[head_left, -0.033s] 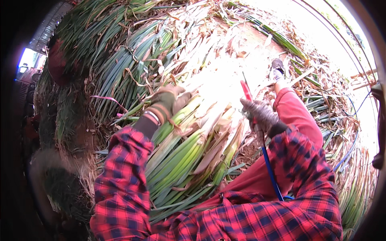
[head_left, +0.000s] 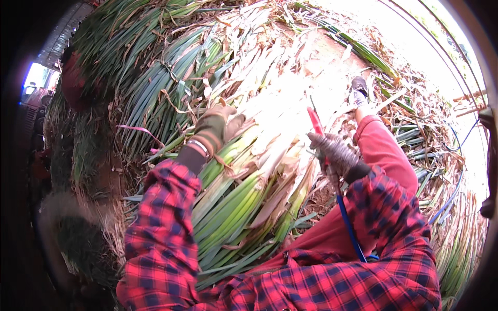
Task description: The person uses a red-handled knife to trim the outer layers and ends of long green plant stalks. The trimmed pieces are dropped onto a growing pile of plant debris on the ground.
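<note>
My left hand, in a dark glove with a striped cuff, is closed at the upper left edge of a bunch of green onions. Its fingers curl around stalks there, though their tips are partly hidden. The bunch lies across my lap, green leaves toward me and pale ends away, with dry brown husks among the stalks. In a grey glove, my right hand grips a red air gun whose thin nozzle points away from me. From its lower end a blue hose runs down toward my lap. Strong glare washes out the pale stalk ends.
Heaped green onions cover the far left, and more lie at the right. A pink ribbon trails beside the left heap. My outstretched leg borders the right side. Loose husks litter the ground.
My right hand and the air gun have shifted slightly left and up. My left hand has moved very little, keeping its place at the onions.
</note>
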`<state>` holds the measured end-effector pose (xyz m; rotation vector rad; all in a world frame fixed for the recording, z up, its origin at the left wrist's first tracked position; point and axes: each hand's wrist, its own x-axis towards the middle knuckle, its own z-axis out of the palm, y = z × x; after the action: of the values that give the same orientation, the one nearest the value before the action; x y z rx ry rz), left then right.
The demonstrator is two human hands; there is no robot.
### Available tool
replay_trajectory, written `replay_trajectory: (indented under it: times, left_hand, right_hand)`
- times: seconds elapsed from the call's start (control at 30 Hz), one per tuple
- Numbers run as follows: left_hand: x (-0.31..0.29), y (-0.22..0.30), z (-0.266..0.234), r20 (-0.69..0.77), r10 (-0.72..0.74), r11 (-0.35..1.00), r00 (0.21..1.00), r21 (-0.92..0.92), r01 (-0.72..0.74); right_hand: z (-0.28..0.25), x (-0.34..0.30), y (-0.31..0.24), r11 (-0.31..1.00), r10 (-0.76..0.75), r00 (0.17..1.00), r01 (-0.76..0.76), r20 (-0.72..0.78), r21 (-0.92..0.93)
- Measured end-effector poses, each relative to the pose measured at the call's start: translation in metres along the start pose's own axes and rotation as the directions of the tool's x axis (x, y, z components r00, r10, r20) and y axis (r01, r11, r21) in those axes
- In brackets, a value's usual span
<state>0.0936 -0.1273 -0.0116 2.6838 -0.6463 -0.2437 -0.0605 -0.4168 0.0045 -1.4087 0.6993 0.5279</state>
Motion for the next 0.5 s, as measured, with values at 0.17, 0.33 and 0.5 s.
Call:
replay_trajectory:
  times: [0.17,0.33,0.5]
  left_hand:
    - [0.076,-0.048,0.054,-0.168,-0.121,0.993,0.978,-0.034,0.117]
    - [0.161,-0.056,0.086,-0.159,-0.002,1.0,0.987,0.01,0.004]
    - [0.197,-0.025,0.088,0.069,-0.539,0.794,0.839,0.373,0.48]
  right_hand:
    - [0.019,-0.004,-0.003,0.995,-0.094,0.977,0.096,0.19,0.001]
    - [0.018,-0.014,-0.013,0.995,-0.097,0.965,0.1,0.245,0.001]
    - [0.013,-0.018,-0.024,0.996,0.048,0.962,-0.067,0.269,0.062]
